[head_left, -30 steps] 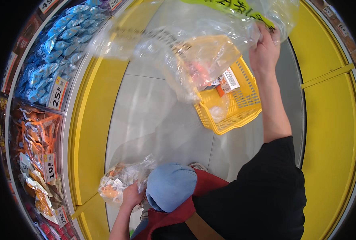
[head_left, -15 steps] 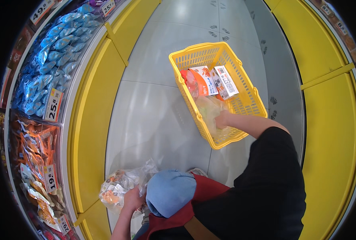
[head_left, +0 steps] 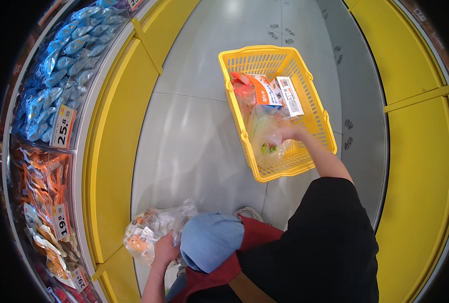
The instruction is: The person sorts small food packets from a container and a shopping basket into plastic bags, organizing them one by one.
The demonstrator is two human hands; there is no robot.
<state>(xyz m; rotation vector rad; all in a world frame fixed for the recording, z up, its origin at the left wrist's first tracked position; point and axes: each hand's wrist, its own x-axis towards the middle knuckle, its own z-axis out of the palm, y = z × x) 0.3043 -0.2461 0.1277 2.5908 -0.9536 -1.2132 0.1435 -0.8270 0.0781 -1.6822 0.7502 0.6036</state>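
Note:
A yellow shopping basket [head_left: 313, 93] stands on the floor ahead of me. My right hand [head_left: 287, 132] reaches into its near half, closed on a clear plastic bag [head_left: 265, 126]; the fingertips are partly hidden. Small green pieces [head_left: 269, 148] show in the near end of that bag. Beyond it in the basket lie a red-and-orange packet [head_left: 265, 90] and a package with a white label [head_left: 289, 96]. Low on the left, my left hand [head_left: 167, 248] grips another clear plastic bag [head_left: 151, 230] holding white and orange packets. That bag hangs beside my knee.
At left, shelves above yellow panels [head_left: 116, 126] carry blue-wrapped packets [head_left: 65, 63], orange packets [head_left: 45, 174] and price tags [head_left: 63, 126]. Yellow panels [head_left: 419, 166] line the right side. Grey floor [head_left: 194, 136] with paw-print marks runs between. My blue-clad knee [head_left: 212, 241] is at bottom centre.
My right hand has moved slightly farther into the basket, shifting the clear bag so green pieces now show. The view has shifted a little. My left hand keeps its hold.

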